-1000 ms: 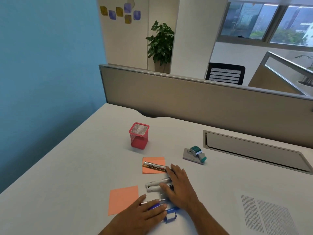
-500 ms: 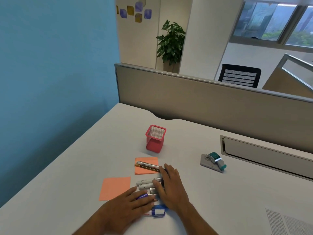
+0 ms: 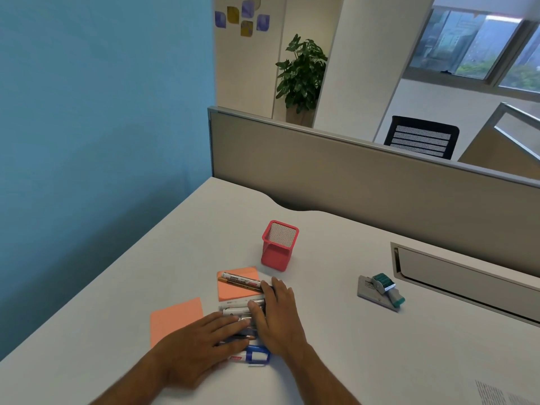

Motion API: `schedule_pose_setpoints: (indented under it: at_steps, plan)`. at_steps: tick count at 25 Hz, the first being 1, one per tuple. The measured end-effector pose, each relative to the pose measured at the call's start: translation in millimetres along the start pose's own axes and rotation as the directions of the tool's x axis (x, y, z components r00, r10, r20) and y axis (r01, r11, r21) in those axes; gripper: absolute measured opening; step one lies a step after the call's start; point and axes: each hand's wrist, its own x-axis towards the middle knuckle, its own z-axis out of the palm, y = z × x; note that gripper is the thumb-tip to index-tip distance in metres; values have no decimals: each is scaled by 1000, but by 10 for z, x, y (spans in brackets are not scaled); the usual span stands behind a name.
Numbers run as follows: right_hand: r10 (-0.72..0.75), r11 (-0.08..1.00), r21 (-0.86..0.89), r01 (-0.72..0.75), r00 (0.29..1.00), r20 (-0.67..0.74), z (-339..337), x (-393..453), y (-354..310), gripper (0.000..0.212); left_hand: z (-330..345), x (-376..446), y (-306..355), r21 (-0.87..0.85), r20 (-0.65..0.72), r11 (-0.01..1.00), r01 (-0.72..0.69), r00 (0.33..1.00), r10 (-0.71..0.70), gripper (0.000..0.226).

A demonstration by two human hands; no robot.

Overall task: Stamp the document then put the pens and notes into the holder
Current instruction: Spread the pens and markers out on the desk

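Two hands lie flat over a cluster of pens near the front of the white desk. The left hand rests on the nearer pens with its fingers straight and close together, pointing right and away; the right hand lies with fingers loosely extended across the pens' right ends, its thumb touching their barrels. Neither hand visibly curls round anything.

The pens lie side by side, long axes running left to right. A separate marker rests on the farther orange note, angled slightly, one end by the right fingertips; its label carries print too small to read. A blue-and-white item with a small red label lies just in front of the hands, writing illegible.

A second orange note lies flat to the left, partly under the left wrist. The red mesh holder stands upright just beyond the far note, opening upward, with bare desk all round it. The teal stamp sits tilted on its grey pad, well to the right, near a recessed cable tray. The printed document shows only its corner at the lower right edge, text unreadable.
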Motion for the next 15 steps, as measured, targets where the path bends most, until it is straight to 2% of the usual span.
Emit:
schedule_pose_setpoints:
  at_steps: [15]
  plan:
    - [-2,1000,22,2,1000,26,-137,-33,-14,92,3,43,-26,166,-52,986,-3,999,12,57]
